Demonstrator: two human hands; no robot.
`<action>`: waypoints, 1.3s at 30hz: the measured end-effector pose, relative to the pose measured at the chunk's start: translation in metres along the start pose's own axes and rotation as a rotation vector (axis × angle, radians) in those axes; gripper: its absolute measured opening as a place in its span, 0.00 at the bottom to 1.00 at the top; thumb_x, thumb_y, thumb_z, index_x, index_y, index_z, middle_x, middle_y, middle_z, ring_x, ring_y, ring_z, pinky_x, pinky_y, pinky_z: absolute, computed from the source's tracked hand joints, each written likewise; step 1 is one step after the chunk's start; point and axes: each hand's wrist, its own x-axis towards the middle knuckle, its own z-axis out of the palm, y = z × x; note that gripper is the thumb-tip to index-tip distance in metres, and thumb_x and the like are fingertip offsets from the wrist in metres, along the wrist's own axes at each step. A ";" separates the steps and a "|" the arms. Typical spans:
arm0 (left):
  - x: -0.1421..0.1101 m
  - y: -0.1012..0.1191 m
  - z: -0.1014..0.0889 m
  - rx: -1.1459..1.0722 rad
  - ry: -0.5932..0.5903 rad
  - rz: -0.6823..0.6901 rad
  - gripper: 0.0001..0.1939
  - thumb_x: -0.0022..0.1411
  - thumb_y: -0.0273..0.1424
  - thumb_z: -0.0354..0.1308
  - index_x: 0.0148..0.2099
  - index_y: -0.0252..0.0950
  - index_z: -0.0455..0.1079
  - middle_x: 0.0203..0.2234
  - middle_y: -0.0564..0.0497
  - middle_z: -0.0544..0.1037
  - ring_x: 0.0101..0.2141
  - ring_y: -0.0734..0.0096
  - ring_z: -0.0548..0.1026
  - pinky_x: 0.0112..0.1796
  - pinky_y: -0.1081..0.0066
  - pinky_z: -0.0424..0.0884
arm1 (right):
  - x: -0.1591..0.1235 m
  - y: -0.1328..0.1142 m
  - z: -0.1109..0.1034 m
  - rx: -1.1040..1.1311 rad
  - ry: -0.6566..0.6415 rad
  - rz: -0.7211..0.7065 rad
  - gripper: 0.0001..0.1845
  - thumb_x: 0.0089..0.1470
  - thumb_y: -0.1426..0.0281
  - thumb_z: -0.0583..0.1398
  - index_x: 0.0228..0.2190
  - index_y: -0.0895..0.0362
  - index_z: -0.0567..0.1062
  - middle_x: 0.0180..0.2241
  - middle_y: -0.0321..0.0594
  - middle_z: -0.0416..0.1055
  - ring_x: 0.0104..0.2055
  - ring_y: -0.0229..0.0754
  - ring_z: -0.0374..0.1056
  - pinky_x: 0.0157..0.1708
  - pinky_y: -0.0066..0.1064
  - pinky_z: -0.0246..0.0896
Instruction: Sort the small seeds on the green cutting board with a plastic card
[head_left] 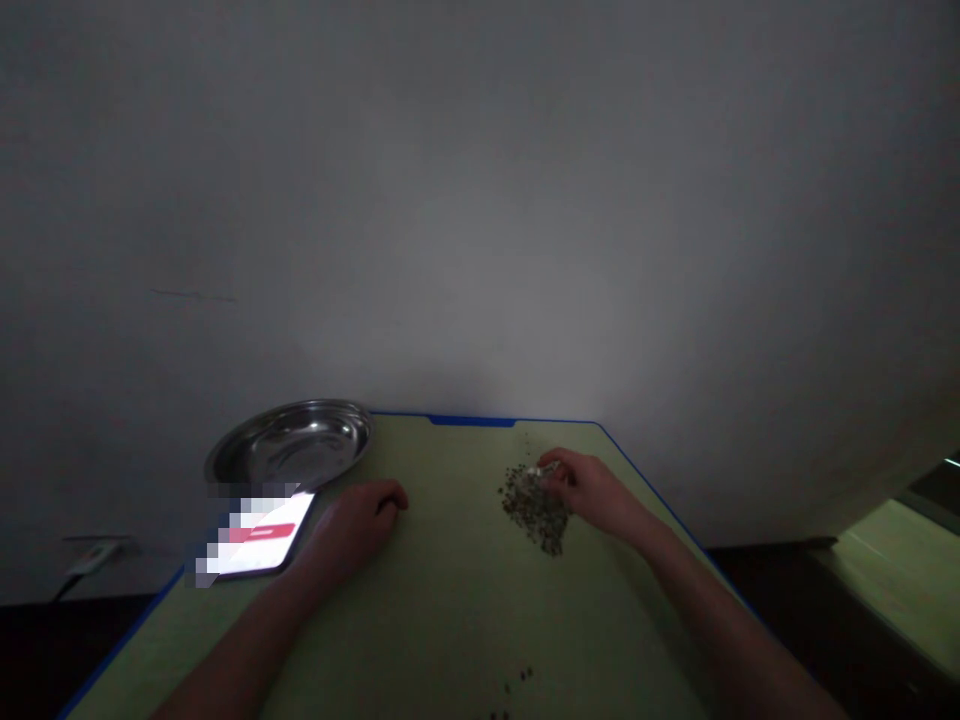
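A loose pile of small dark and pale pieces (534, 508), perhaps seeds, lies spread on the green tabletop (442, 600). Over its right side reaches my right hand (589, 490), thumb and fingers curled together in a pinch at the pile's upper edge. Whatever is between those fingertips is too small and dim to make out. My left hand (371, 515) rests on the table left of the pile, its fingers curled in with nothing visible in them. Just left of that wrist lies a phone (274, 540) with a bright, partly blurred-out screen.
A wide, shallow metal basin (300, 445) stands at the table's back left, behind the phone. A few stray dark bits (525, 674) lie near the front. The table's blue edge (472, 421) runs close to a grey wall (480, 220). Another green surface (900, 570) shows at right.
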 end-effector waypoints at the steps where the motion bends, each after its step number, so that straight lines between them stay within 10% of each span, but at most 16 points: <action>1: 0.000 -0.001 0.000 0.003 -0.002 -0.002 0.14 0.56 0.26 0.45 0.35 0.38 0.73 0.33 0.50 0.78 0.35 0.67 0.74 0.38 0.70 0.65 | 0.006 0.007 -0.009 -0.009 0.011 0.016 0.12 0.55 0.70 0.56 0.41 0.55 0.74 0.27 0.35 0.77 0.27 0.37 0.70 0.27 0.25 0.58; 7: 0.001 0.000 0.001 0.005 -0.005 -0.010 0.14 0.58 0.26 0.45 0.35 0.38 0.73 0.33 0.50 0.78 0.35 0.67 0.74 0.37 0.70 0.65 | 0.062 0.045 -0.047 -0.213 0.172 0.150 0.11 0.56 0.70 0.56 0.38 0.58 0.77 0.36 0.45 0.78 0.37 0.43 0.72 0.36 0.30 0.60; 15: 0.001 0.002 -0.002 0.001 -0.008 -0.035 0.14 0.58 0.26 0.45 0.35 0.38 0.73 0.33 0.50 0.78 0.35 0.67 0.74 0.37 0.70 0.65 | 0.103 0.042 -0.006 -0.407 0.118 0.111 0.13 0.60 0.65 0.57 0.44 0.58 0.72 0.45 0.44 0.71 0.45 0.44 0.69 0.45 0.43 0.65; 24: 0.002 -0.003 0.001 0.009 -0.001 -0.019 0.14 0.58 0.28 0.45 0.35 0.38 0.73 0.34 0.50 0.78 0.36 0.66 0.74 0.38 0.69 0.65 | 0.088 0.029 0.002 -0.449 -0.019 -0.006 0.10 0.60 0.69 0.56 0.40 0.56 0.75 0.42 0.44 0.75 0.45 0.44 0.69 0.45 0.38 0.61; 32: 0.004 -0.006 0.002 0.016 0.003 -0.011 0.14 0.58 0.29 0.45 0.35 0.39 0.73 0.33 0.51 0.78 0.35 0.66 0.74 0.37 0.69 0.65 | 0.074 0.064 -0.028 -0.424 0.039 0.157 0.12 0.61 0.67 0.55 0.42 0.57 0.75 0.41 0.43 0.75 0.42 0.43 0.70 0.41 0.36 0.63; 39: 0.004 -0.002 0.000 0.022 -0.002 -0.005 0.14 0.58 0.29 0.45 0.35 0.39 0.73 0.33 0.51 0.79 0.36 0.66 0.75 0.37 0.69 0.65 | 0.046 0.068 -0.013 -0.388 0.031 0.193 0.09 0.55 0.73 0.58 0.39 0.58 0.75 0.37 0.43 0.76 0.39 0.41 0.71 0.37 0.30 0.60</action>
